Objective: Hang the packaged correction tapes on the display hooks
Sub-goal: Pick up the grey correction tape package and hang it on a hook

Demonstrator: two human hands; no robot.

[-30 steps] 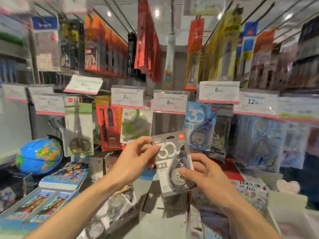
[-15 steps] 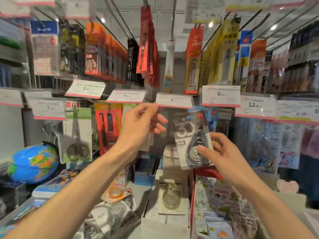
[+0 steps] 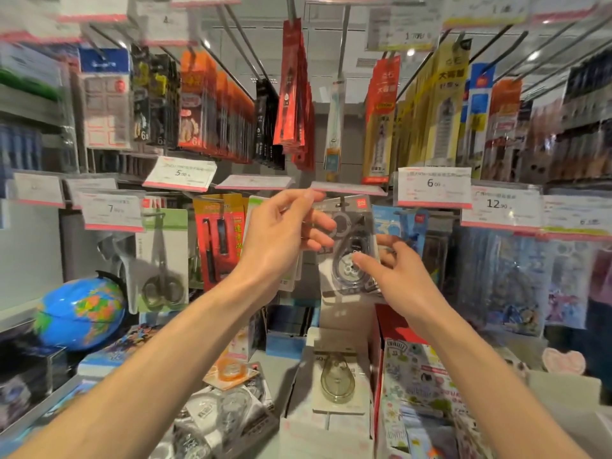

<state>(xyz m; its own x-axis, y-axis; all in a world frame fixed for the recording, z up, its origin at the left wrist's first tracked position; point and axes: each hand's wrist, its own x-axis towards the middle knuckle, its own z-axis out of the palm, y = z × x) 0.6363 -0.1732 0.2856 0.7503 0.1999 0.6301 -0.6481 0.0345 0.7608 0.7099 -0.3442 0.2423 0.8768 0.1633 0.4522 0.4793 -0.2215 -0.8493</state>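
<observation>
Grey card with a clear plastic blister, the packaged correction tape [image 3: 351,250] we are hanging stands upright, its long axis running top to bottom, with its hang hole at the top just under the flipped-up white price label [image 3: 347,188] where the display hook [image 3: 342,204] must sit; blur hides whether the hole is already threaded on. Our right hand [image 3: 397,283] is the nearer grip: it lies just below and to the right of the pack, thumb on the blister front and fingers curled behind the right edge, so it has hold of the pack. Our left hand [image 3: 281,236] reaches up beside the pack's top left corner, fingers loosely spread and touching the card near the label, pinching nothing we can make out. The coming move, we judge, is a short push away from us along the hook. We count one pack in hand, one beige-carded correction tape [image 3: 336,379] lying on the white box [image 3: 331,422] below, and several more, too blurred to count, in the grey tray [image 3: 265,425] at lower left.
</observation>
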